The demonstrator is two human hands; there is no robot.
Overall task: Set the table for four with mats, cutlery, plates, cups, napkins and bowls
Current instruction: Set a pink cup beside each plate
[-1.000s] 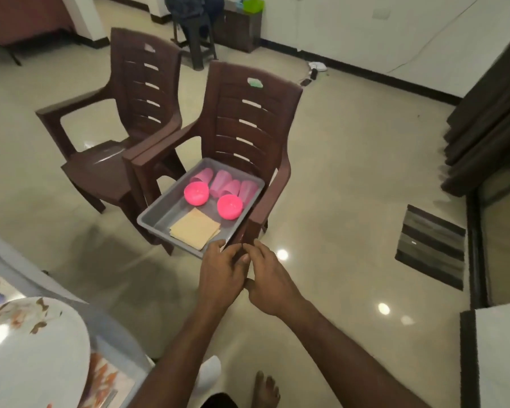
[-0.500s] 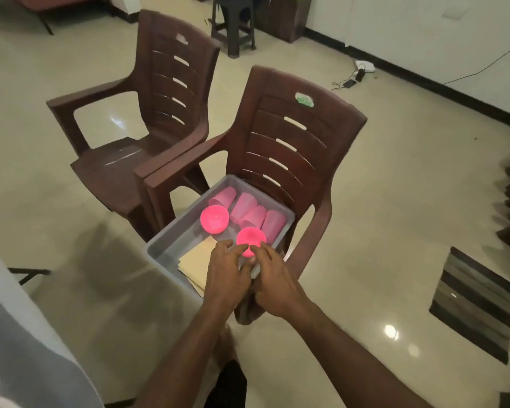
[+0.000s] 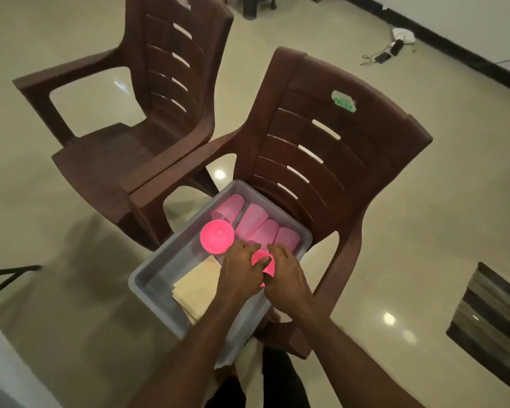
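Note:
A grey plastic tub [image 3: 147,269] sits on the seat of the nearer brown chair [image 3: 330,160]. Inside it lie several pale pink cups [image 3: 256,222] on their sides, a bright pink bowl [image 3: 217,236] and a stack of beige napkins [image 3: 195,287]. A second bright pink bowl [image 3: 265,262] sits between my hands. My left hand [image 3: 240,269] curls over its left side and my right hand [image 3: 286,275] curls over its right side. Most of that bowl is hidden under my fingers.
A second brown chair [image 3: 136,122] stands to the left, touching the first. A striped floor mat [image 3: 495,325] lies at the right. Cables and a white device [image 3: 402,35] lie by the far wall. A white table edge [image 3: 0,366] shows at lower left.
I have stepped closer to the chair and both hands moved forward from the tub's near rim onto the nearer pink bowl. The table has slid out of view at the left.

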